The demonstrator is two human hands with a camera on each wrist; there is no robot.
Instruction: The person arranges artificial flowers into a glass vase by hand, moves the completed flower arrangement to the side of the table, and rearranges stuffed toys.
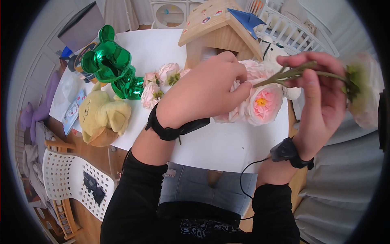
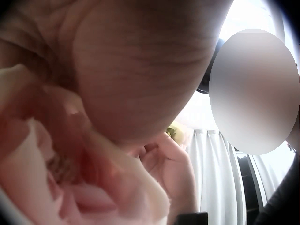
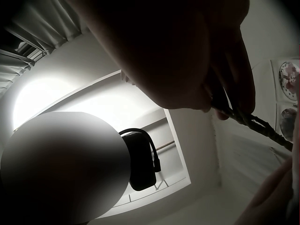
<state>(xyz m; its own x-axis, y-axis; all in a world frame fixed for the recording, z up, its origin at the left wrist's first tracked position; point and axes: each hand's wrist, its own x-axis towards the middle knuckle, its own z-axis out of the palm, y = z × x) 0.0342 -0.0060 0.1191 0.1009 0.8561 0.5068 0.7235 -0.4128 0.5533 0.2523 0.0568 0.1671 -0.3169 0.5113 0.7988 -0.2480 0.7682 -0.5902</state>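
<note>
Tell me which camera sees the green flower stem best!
The head view: the green flower stem shows its branches there. The right wrist view shows only a dark piece; in the left wrist view, I can't make it out.

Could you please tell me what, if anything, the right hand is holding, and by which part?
The right hand holds a flower by its stem.

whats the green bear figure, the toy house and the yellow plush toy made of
Green bear figure: mirror-bright reflections suggest metallic-coated plastic, though metal or ceramic is possible.
Toy house: pale wood, apparently smooth, going by its grain and plank-like panels.
Yellow plush toy: soft, matte fabric, likely short-pile; stuffing hidden.
</note>
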